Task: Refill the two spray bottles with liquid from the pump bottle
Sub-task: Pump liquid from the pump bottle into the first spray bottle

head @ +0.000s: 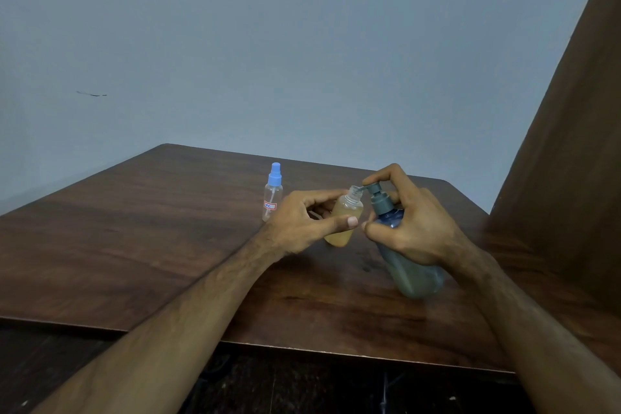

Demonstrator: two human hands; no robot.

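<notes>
Pump bottle, blue-grey translucent plastic with grey pump head, is tilted above the dark brown wooden table, gripped by the right hand: fingers curled round its neck, index finger on top of the pump. Nozzle sits at the open mouth of a small uncapped clear spray bottle holding yellowish liquid, pinched between thumb and fingers of the left hand. Farther back, just beside that hand, an upright clear spray bottle with light blue cap and small label stands on the table, looks empty.
</notes>
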